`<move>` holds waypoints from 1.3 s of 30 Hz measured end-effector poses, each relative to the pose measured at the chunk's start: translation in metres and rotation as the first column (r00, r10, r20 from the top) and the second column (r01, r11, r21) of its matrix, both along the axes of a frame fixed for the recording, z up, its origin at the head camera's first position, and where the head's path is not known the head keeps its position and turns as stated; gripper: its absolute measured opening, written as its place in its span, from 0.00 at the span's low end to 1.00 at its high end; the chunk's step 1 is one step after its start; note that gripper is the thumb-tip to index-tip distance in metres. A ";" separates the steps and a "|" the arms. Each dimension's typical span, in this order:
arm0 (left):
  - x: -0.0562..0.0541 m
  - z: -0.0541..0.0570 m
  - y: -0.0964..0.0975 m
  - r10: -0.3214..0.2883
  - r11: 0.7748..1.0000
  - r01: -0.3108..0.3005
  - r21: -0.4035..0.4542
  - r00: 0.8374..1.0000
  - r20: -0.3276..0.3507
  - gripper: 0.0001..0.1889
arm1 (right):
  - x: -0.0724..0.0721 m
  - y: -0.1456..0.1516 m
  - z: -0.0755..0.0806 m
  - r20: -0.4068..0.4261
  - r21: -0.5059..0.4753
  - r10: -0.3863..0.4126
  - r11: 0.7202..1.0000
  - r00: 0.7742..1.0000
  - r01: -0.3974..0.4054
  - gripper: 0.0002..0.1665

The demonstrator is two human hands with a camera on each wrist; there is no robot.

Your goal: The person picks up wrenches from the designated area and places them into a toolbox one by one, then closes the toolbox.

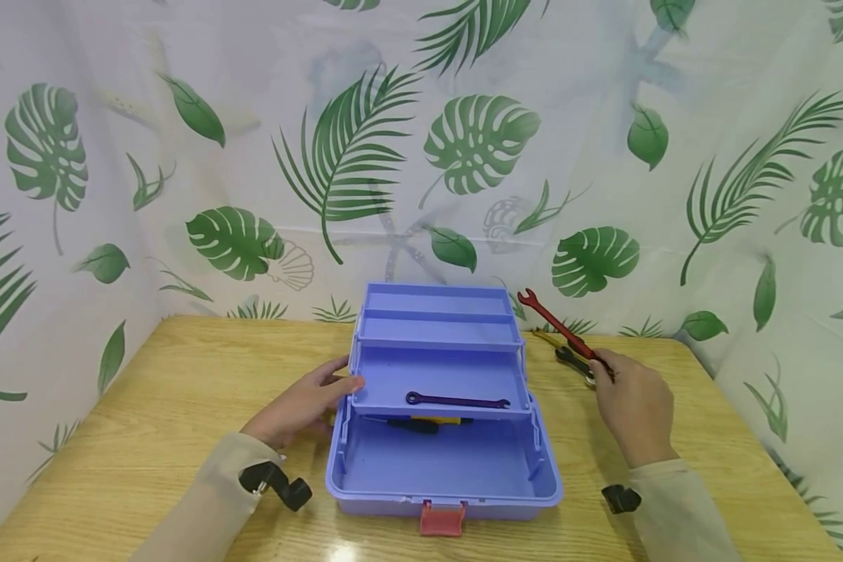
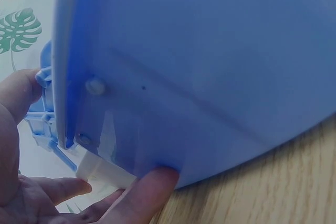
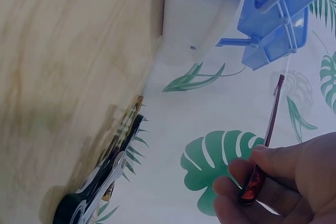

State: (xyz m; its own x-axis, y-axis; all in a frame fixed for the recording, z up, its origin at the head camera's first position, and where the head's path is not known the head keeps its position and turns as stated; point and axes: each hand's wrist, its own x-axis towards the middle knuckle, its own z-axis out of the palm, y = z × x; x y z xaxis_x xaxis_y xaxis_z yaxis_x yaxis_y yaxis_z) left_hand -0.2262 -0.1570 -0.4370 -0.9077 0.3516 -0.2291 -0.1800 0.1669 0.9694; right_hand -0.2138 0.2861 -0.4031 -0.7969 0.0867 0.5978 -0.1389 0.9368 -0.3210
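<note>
A blue toolbox (image 1: 449,460) stands with its stepped trays (image 1: 442,371) raised. My left hand (image 1: 316,402) rests on its left side, thumb at the lower tray's corner; in the left wrist view a fingertip (image 2: 160,179) touches the outer wall. Above the table to the right, my right hand (image 1: 635,402) pinches a red wrench (image 1: 555,321) near one end, its open jaw pointing up and left. A dark purple wrench (image 1: 457,401) lies in the lower tray. Under that tray, a black-handled tool (image 1: 414,425) and a yellow handle (image 1: 446,420) show partly.
Right of the toolbox, a black wrench (image 1: 572,359), a silver wrench (image 3: 105,182) and a yellowish tool (image 1: 546,337) lie together on the wooden table (image 1: 253,351). A pink latch (image 1: 442,519) hangs at the toolbox's front. A leaf-patterned cloth (image 1: 421,156) hangs behind.
</note>
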 end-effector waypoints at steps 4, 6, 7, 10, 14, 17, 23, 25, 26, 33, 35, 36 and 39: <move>0.001 0.000 0.000 -0.007 1.000 0.007 0.002 1.000 0.001 0.42 | 0.002 -0.001 0.000 -0.009 -0.001 0.006 1.000 1.000 -0.006 0.11; 0.001 0.000 0.001 -0.007 1.000 0.007 0.004 1.000 0.001 0.42 | 0.001 -0.001 0.000 -0.011 0.000 0.011 1.000 1.000 -0.011 0.11; 0.001 0.000 0.001 -0.005 1.000 0.005 0.003 1.000 -0.001 0.42 | 0.001 -0.001 0.000 -0.012 -0.002 0.013 1.000 1.000 -0.013 0.11; 0.001 0.000 0.001 0.001 1.000 -0.001 0.005 1.000 -0.004 0.41 | -0.001 -0.002 0.001 -0.020 -0.003 0.024 1.000 1.000 -0.024 0.12; 0.000 -0.001 0.001 0.010 1.000 -0.010 0.015 1.000 0.000 0.41 | -0.002 -0.003 0.002 -0.032 0.000 0.038 0.999 0.999 -0.038 0.12; 0.000 -0.002 0.001 0.013 1.000 -0.013 0.021 1.000 0.005 0.42 | -0.001 -0.005 0.002 -0.045 -0.006 0.041 0.999 0.998 -0.041 0.13; -0.001 -0.003 0.001 0.011 1.000 -0.011 0.024 1.000 0.008 0.44 | -0.001 -0.007 0.003 -0.074 -0.017 0.042 0.999 0.996 -0.044 0.13; -0.001 -0.003 0.000 0.011 1.000 -0.011 0.023 1.000 0.007 0.43 | -0.001 -0.008 0.003 -0.088 -0.018 0.051 0.998 0.995 -0.053 0.13; -0.001 -0.003 0.000 0.010 1.000 -0.010 0.023 1.000 0.006 0.43 | -0.001 -0.008 0.003 -0.095 -0.019 0.055 0.998 0.994 -0.057 0.13; -0.001 -0.004 0.000 -0.023 1.000 0.023 0.017 1.000 -0.004 0.43 | 0.000 -0.009 0.005 -0.127 -0.021 0.071 0.997 0.989 -0.074 0.12; -0.002 -0.004 -0.001 -0.027 1.000 0.027 0.012 1.000 -0.007 0.42 | -0.001 -0.009 0.004 -0.131 -0.017 0.081 0.996 0.988 -0.084 0.12; -0.002 -0.004 0.000 -0.028 1.000 0.028 0.009 1.000 -0.009 0.42 | -0.002 -0.009 0.003 -0.135 -0.012 0.088 0.996 0.987 -0.090 0.12; -0.001 -0.003 -0.001 -0.028 1.000 0.028 0.008 1.000 -0.010 0.42 | -0.004 -0.008 0.001 -0.150 0.008 0.114 0.993 0.982 -0.114 0.12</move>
State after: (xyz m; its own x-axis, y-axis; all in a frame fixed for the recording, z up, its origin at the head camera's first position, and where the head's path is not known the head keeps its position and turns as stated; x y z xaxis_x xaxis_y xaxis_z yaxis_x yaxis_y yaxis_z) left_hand -0.2269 -0.1578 -0.4401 -0.8995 0.3791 -0.2171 -0.1658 0.1636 0.9725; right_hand -0.2175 0.2784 -0.4023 -0.7028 0.0015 0.7114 -0.2911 0.9118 -0.2895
